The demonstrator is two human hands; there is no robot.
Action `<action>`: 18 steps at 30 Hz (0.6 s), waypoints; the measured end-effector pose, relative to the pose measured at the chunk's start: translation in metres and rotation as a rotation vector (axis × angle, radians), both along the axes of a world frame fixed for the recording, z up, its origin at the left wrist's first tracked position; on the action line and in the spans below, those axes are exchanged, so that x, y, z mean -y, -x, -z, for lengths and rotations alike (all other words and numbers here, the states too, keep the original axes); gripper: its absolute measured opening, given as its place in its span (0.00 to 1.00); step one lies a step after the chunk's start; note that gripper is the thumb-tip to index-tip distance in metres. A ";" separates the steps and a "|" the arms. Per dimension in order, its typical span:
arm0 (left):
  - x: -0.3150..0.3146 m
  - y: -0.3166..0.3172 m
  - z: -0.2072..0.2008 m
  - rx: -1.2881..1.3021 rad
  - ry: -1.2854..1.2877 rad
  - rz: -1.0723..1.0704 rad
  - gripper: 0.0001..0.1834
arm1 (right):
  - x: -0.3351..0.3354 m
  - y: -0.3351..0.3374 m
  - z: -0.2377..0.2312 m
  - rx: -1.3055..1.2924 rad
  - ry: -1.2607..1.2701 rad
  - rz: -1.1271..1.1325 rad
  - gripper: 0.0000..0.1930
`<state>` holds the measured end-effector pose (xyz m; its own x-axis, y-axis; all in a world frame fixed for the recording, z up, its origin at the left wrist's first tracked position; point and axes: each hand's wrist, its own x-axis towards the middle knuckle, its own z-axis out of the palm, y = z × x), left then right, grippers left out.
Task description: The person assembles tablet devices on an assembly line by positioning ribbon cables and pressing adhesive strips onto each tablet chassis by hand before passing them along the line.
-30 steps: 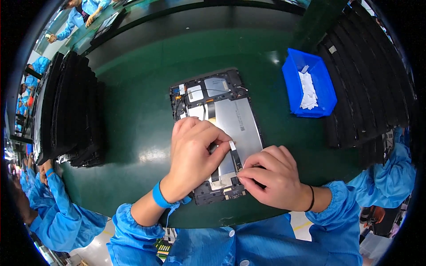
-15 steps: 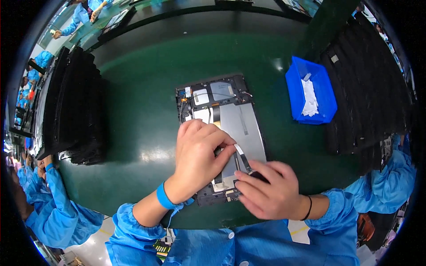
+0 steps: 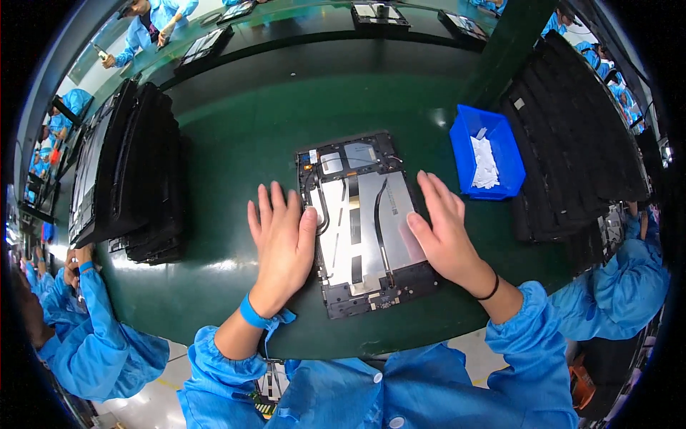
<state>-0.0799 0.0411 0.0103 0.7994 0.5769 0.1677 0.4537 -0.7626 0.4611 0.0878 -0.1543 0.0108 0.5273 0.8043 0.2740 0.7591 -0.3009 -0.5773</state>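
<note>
An opened, tablet-like device (image 3: 371,222) lies in front of me, with a black frame, silver back plates and small boards at its near and far ends. A dark flat ribbon cable (image 3: 381,229) runs lengthwise down its right half. My left hand (image 3: 281,239) rests beside the left edge with fingers spread, its thumb at the frame. On the other side, my right hand (image 3: 449,236) is open too; its thumb lies over the right edge of the silver plate. Neither hand holds anything. A blue wrist strap is on my left wrist, a black band on my right.
A blue bin (image 3: 514,161) with white slips (image 3: 484,163) stands to the right of the device. Tall stacks of black panels flank me at left (image 3: 143,171) and right (image 3: 572,143). Co-workers in blue sit on both sides. More devices lie on the far bench (image 3: 380,16).
Both hands have come off the ribbon cable and opened, moving apart to the device's two sides. The cable now lies along the silver plate instead of being held up.
</note>
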 end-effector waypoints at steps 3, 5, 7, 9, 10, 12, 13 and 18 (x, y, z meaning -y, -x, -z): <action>-0.001 0.000 0.001 0.049 -0.031 0.055 0.30 | -0.002 -0.003 0.006 -0.003 0.105 -0.008 0.32; -0.006 0.000 0.008 0.111 0.055 0.029 0.30 | -0.005 -0.004 0.003 -0.036 0.136 -0.027 0.32; -0.010 -0.001 0.005 0.205 0.243 0.012 0.30 | -0.007 -0.009 0.007 -0.289 -0.043 -0.081 0.31; -0.016 -0.001 0.004 0.350 0.381 0.002 0.30 | -0.016 0.002 0.010 -0.612 -0.299 -0.117 0.31; -0.021 -0.001 0.004 0.492 0.517 0.001 0.30 | -0.022 0.009 -0.002 -0.826 -0.418 -0.096 0.32; -0.032 -0.009 0.011 0.735 0.850 0.059 0.33 | -0.032 0.015 -0.014 -1.035 -0.558 -0.070 0.34; -0.030 -0.012 0.007 0.843 1.023 0.044 0.34 | -0.038 0.013 -0.019 -0.990 -0.592 -0.049 0.34; -0.064 -0.027 0.158 0.983 1.593 -0.113 0.29 | -0.122 0.028 -0.087 -1.132 -0.546 -0.188 0.28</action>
